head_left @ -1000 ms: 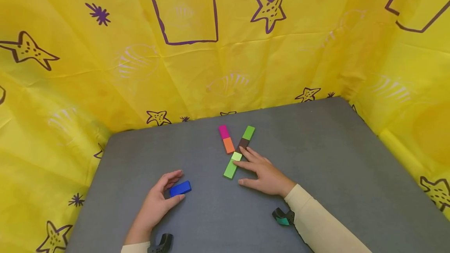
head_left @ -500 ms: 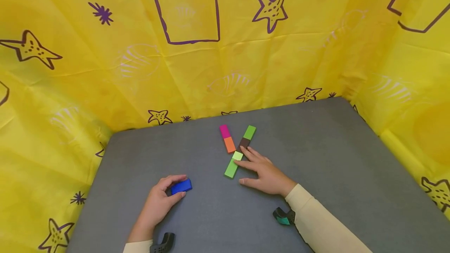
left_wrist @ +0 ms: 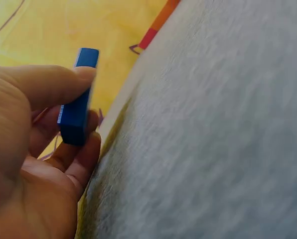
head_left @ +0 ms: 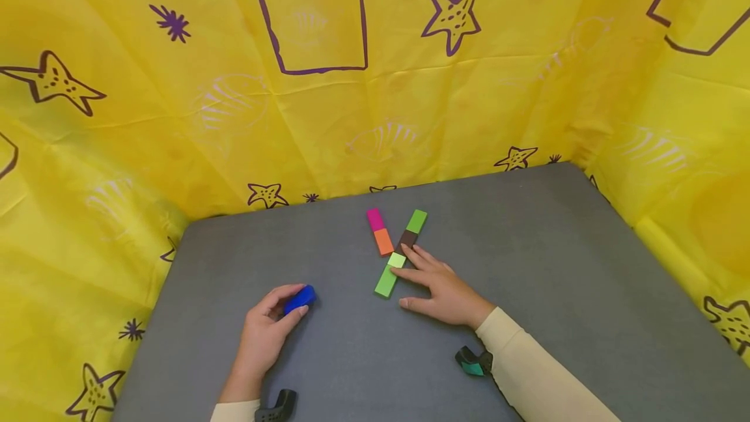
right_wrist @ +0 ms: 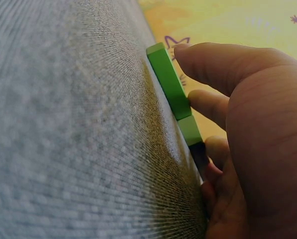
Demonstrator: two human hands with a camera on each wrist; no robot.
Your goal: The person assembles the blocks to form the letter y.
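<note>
My left hand (head_left: 266,327) pinches a blue block (head_left: 299,299) between thumb and fingers, left of the middle of the table. In the left wrist view the blue block (left_wrist: 79,102) is tilted, with the thumb across its face. My right hand (head_left: 448,292) lies with extended fingers on a slanted row of blocks. Its fingertips touch the dark brown block (head_left: 407,239) and the area where the pale green block (head_left: 396,260) meets the near green block (head_left: 386,282). Another green block (head_left: 417,221) forms the row's far end.
An orange block (head_left: 383,242) and a magenta block (head_left: 375,219) form a second slanted line, meeting the row near its middle. Grey cloth covers the table (head_left: 527,246). Yellow patterned curtains (head_left: 316,122) rise along its back and sides.
The left hand's fingers have closed around the blue block, which has turned, tilted and moved slightly away from the person. The right hand and the other blocks have stayed in place.
</note>
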